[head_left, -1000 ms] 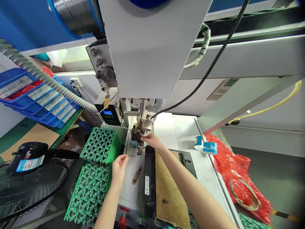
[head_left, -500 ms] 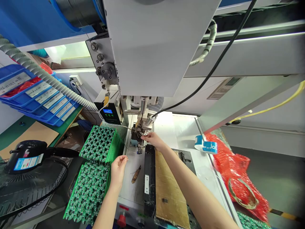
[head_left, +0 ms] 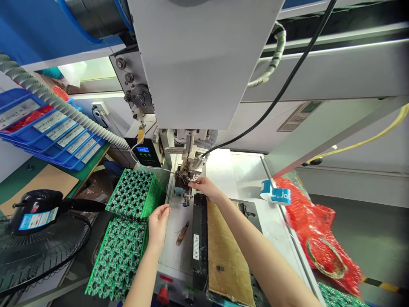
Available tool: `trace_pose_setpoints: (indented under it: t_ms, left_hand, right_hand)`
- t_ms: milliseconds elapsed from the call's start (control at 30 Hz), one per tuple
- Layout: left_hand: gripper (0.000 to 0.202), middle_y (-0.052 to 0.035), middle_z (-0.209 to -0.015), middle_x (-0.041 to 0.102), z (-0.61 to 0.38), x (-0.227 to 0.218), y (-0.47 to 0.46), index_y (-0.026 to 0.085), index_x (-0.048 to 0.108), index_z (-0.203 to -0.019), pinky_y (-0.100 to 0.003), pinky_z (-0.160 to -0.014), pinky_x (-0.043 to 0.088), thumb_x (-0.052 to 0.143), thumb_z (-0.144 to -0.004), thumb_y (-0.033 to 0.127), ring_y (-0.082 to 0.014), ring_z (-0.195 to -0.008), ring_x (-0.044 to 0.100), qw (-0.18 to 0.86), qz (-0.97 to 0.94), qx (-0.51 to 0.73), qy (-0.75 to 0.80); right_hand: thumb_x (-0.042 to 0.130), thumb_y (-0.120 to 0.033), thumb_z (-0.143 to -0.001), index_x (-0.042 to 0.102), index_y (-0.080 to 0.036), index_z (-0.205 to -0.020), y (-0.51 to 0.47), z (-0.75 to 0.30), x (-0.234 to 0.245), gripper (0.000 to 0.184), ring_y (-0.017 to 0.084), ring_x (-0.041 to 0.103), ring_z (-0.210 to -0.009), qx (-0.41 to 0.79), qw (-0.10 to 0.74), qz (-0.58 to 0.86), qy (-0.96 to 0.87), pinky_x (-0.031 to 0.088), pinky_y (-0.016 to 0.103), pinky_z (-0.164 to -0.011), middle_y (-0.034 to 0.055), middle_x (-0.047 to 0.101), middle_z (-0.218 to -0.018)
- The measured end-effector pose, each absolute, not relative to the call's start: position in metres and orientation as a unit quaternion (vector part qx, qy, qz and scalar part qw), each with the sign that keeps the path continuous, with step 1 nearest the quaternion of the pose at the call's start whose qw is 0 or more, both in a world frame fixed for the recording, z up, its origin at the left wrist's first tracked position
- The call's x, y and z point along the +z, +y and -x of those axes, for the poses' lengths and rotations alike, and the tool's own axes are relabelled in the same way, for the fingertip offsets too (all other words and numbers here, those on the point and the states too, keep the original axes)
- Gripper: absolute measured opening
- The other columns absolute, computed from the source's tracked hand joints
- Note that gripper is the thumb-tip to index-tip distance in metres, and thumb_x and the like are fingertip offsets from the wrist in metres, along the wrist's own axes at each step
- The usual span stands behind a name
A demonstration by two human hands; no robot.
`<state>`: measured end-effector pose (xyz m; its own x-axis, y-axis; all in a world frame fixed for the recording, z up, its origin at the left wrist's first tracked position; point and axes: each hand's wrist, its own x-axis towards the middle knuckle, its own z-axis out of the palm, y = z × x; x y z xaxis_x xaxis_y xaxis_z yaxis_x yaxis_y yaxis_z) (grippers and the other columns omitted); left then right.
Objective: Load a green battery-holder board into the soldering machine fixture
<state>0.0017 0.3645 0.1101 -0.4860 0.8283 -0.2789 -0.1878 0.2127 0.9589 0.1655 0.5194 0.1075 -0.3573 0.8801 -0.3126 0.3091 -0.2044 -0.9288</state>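
My right hand (head_left: pixel 204 186) reaches to the soldering head (head_left: pixel 187 172) of the white machine (head_left: pixel 198 64), its fingers pinched on a small round board at the tip. My left hand (head_left: pixel 159 221) hovers over the white bed (head_left: pixel 174 251), thumb and finger pinched on a thin wire (head_left: pixel 169 198) that runs up toward the head. A small brown piece (head_left: pixel 182 233) lies on the bed just right of my left hand.
Two stacks of green circuit panels (head_left: pixel 134 192) (head_left: pixel 118 256) lie left of the bed. A black bar (head_left: pixel 198 243) and cardboard sheet (head_left: pixel 223 251) lie under my right arm. A black fan (head_left: pixel 38 238), blue bins (head_left: pixel 47 128), a tape roll (head_left: pixel 275 194) and a red mesh bag (head_left: pixel 319 238) surround the machine.
My left hand has lifted slightly up and toward the machine with the wire. My right hand stays at the head.
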Motion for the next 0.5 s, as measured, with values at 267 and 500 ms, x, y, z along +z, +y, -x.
trace_pose_setpoints:
  t_ms: [267, 500]
  left_hand:
    - [0.034, -0.0070, -0.079, 0.068, 0.000, 0.115, 0.405, 0.013, 0.066, -0.082, -0.032, -0.077, 0.047, 0.073, -0.057, 0.035, -0.0183, -0.077, 0.060, 0.414, -0.262, 0.609, 0.624]
    - [0.028, -0.0065, -0.077, 0.068, -0.007, 0.122, 0.422, 0.013, 0.068, -0.078, -0.032, -0.075, 0.047, 0.071, -0.059, 0.033, -0.0179, -0.074, 0.060, 0.412, -0.279, 0.618, 0.608]
  right_hand:
    - [0.068, -0.029, -0.074, 0.064, -0.012, -0.071, 0.520, -0.166, 0.104, 0.017, 0.012, 0.053, -0.061, 0.586, 0.259, 0.504, -0.579, 0.042, 0.028, -0.063, -0.0010, 0.061, -0.065]
    - [0.067, -0.027, -0.074, 0.065, -0.010, -0.073, 0.518, -0.166, 0.109, 0.017, 0.011, 0.051, -0.059, 0.589, 0.255, 0.504, -0.579, 0.041, 0.028, -0.063, -0.0013, 0.059, -0.061]
